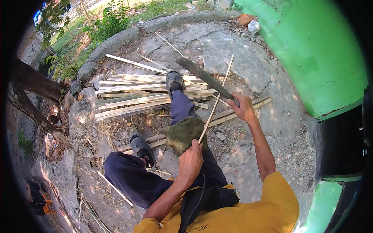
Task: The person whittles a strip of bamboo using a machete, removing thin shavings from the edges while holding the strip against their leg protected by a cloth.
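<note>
My left hand (190, 160) is closed round the lower end of a thin pale bamboo strip (221, 91), just above my lap. The strip slants up and away to the right. My right hand (244, 106) grips a machete (202, 73) by its handle, which the fingers hide. Its dark, long blade points to the far left and crosses the strip near my right hand; whether they touch I cannot tell. A dark green cloth (183, 134) covers my right thigh and knee beneath the strip.
Split bamboo slats (132, 101) lie piled ahead, with my right shoe (175, 81) on them. Two longer slats (241, 112) run under my leg. A green wall (307, 50) stands at right, a tree trunk (37, 81) at left. Loose strips (114, 188) lie on the rough ground.
</note>
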A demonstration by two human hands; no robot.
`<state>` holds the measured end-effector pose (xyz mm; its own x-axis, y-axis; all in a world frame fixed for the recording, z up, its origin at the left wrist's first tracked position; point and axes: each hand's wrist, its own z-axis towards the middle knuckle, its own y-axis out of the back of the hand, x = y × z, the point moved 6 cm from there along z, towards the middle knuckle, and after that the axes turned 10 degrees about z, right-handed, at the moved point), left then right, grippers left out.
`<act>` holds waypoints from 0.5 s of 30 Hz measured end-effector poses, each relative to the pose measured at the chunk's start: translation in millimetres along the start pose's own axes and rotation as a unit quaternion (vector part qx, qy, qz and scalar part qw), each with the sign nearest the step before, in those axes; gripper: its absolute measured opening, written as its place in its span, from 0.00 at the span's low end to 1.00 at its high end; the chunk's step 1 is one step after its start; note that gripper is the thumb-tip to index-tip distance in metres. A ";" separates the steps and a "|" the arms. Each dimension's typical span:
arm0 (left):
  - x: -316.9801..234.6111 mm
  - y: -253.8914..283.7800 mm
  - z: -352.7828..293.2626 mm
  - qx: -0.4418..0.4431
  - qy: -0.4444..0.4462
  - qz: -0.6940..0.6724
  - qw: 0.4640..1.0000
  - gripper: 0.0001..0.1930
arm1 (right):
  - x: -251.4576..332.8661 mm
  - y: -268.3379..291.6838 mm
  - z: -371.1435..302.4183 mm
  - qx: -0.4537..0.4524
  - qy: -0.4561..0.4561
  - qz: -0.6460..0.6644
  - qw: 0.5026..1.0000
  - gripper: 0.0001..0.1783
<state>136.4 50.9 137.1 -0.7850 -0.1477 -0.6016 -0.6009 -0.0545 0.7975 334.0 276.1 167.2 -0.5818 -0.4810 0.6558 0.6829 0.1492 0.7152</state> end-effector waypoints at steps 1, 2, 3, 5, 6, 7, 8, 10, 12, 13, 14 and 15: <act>-0.5 0.6 -0.6 -0.002 -0.002 0.006 1.000 0.11 | 1.5 -0.6 -4.6 -0.003 -0.007 0.009 1.000 0.28; -0.8 1.4 -0.4 -0.006 -0.003 0.013 1.000 0.11 | 3.1 -2.8 -10.8 -0.004 -0.005 0.010 1.000 0.28; -0.9 1.8 -0.4 -0.007 -0.003 0.014 1.000 0.11 | 7.1 -5.7 -18.7 -0.001 0.016 0.015 1.000 0.29; -0.8 1.2 -2.5 0.004 -0.001 0.017 1.000 0.11 | 9.7 -6.0 -22.8 0.000 0.036 0.021 0.999 0.29; -1.1 1.7 -2.5 0.005 -0.002 0.018 1.000 0.11 | 8.1 -4.5 -21.5 0.005 0.027 0.010 1.000 0.30; -1.8 2.8 -1.5 0.002 -0.005 0.021 1.000 0.12 | 6.2 -2.6 -19.2 0.010 0.019 -0.002 1.000 0.30; -3.1 3.1 0.1 -0.002 -0.011 0.023 1.000 0.12 | 3.4 1.0 -16.0 0.014 0.011 -0.015 1.000 0.31; -3.2 0.4 0.2 0.005 -0.011 0.025 1.000 0.12 | -7.9 8.5 -5.0 0.001 -0.013 -0.003 1.000 0.31; -2.4 -1.3 0.9 0.006 -0.009 0.026 1.000 0.12 | -15.4 10.0 -0.3 -0.009 -0.031 0.010 0.999 0.32; -1.9 -2.1 -0.5 0.005 -0.013 0.034 0.999 0.13 | -15.6 7.6 -3.1 -0.013 -0.022 0.015 1.000 0.32; -0.8 -2.0 -1.5 0.003 -0.013 0.043 0.999 0.13 | -10.8 4.0 -5.5 -0.014 -0.013 0.022 1.000 0.32; 0.3 -2.2 -1.2 0.002 -0.012 0.042 0.999 0.13 | -6.9 1.4 -8.8 -0.007 -0.008 0.011 1.000 0.32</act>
<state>137.7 49.8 135.2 -0.8357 -0.1276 -0.5341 -0.5339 -0.0393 0.8447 342.9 272.1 161.6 -0.5734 -0.4643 0.6750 0.7019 0.1465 0.6970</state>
